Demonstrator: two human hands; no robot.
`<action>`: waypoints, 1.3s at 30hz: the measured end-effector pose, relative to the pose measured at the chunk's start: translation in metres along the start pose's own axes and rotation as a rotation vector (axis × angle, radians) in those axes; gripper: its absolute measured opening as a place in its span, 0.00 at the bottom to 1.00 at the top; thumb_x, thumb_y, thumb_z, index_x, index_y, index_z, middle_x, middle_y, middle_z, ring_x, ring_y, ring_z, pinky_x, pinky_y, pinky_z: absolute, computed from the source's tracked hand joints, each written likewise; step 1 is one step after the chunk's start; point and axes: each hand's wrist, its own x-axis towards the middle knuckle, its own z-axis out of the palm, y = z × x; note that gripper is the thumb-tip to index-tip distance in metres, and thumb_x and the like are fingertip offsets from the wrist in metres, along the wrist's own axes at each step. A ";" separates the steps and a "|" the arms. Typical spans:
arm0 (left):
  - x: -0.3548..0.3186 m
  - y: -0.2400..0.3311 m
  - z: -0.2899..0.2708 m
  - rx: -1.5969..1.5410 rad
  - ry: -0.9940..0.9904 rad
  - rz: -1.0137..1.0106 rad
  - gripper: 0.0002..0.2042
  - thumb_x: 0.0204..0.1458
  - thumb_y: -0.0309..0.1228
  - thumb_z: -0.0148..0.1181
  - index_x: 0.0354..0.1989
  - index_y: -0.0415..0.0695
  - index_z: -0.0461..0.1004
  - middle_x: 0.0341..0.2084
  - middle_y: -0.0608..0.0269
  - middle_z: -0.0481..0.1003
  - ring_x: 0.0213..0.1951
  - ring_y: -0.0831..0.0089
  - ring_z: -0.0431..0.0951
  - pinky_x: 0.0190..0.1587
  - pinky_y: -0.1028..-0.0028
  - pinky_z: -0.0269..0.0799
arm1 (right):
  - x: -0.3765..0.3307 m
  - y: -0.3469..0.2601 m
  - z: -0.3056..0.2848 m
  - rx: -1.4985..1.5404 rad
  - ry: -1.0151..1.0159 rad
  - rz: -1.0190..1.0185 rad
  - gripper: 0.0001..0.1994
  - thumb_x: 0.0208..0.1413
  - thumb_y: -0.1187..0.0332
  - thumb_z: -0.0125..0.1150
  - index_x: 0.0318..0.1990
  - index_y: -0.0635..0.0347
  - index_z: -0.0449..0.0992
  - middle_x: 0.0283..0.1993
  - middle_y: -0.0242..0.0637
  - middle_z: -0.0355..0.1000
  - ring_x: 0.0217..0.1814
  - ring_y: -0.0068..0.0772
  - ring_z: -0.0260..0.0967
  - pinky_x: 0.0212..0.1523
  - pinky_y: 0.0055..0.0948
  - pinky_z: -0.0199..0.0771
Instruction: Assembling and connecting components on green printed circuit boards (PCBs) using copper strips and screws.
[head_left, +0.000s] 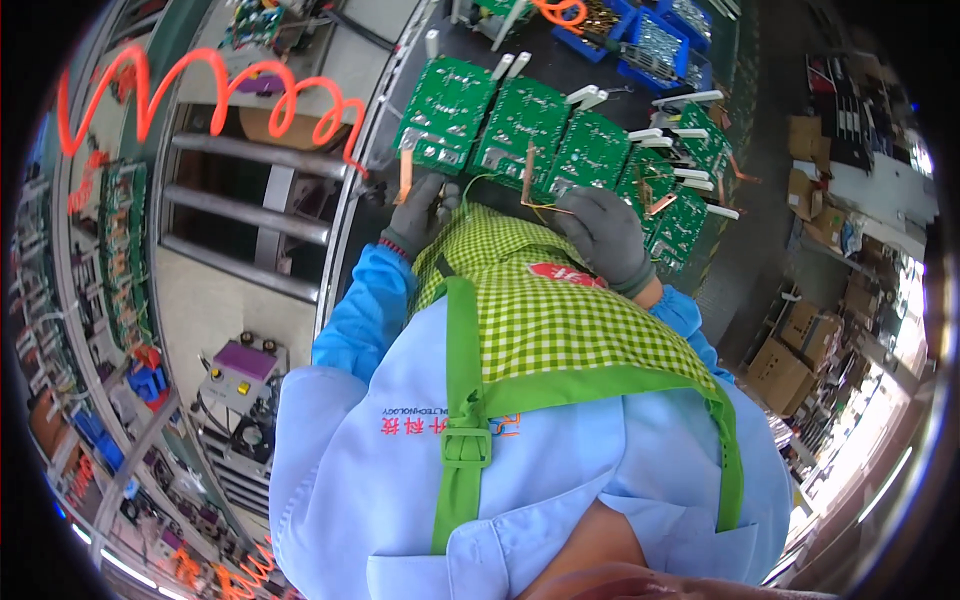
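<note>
My left hand (423,217), in a grey glove, is at the near edge of the leftmost green circuit board (445,105). Its fingers are curled beside an upright copper strip (406,172); what they hold, if anything, is hidden. A thin yellow-green wire (487,178) loops between my hands. Its right end meets the fingertips of my right hand (606,232), also grey-gloved and closed. A bent copper strip (528,172) stands in front of the second circuit board (527,112), its foot running toward my right fingers. A third circuit board (592,150) lies beyond that hand.
More boards with white posts, such as one circuit board (680,228), lie at the right. Blue bins (655,45) of small metal parts stand at the far side. An orange coiled hose (215,90) hangs at left above a roller conveyor (245,205). Cardboard boxes (785,365) are at right.
</note>
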 end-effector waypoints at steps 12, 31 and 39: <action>-0.010 0.001 0.027 -0.128 0.060 0.010 0.09 0.56 0.41 0.52 0.38 0.49 0.69 0.26 0.73 0.64 0.26 0.85 0.64 0.24 0.88 0.61 | 0.039 -0.007 0.050 0.074 -0.227 -0.096 0.07 0.49 0.67 0.60 0.34 0.58 0.75 0.32 0.39 0.71 0.34 0.42 0.70 0.35 0.36 0.71; 0.044 -0.013 0.029 -0.429 -0.074 0.069 0.05 0.58 0.27 0.44 0.38 0.45 0.67 0.28 0.68 0.67 0.27 0.82 0.67 0.23 0.86 0.64 | 0.029 0.000 0.036 0.026 -0.486 0.025 0.08 0.54 0.64 0.55 0.36 0.58 0.73 0.34 0.40 0.70 0.39 0.43 0.68 0.39 0.37 0.69; 0.045 -0.011 0.015 -0.453 -0.103 0.017 0.06 0.59 0.29 0.46 0.42 0.44 0.66 0.30 0.67 0.69 0.30 0.80 0.69 0.27 0.84 0.70 | 0.036 -0.005 0.039 0.053 -0.470 0.024 0.08 0.53 0.65 0.56 0.35 0.58 0.73 0.34 0.41 0.70 0.36 0.44 0.68 0.37 0.38 0.69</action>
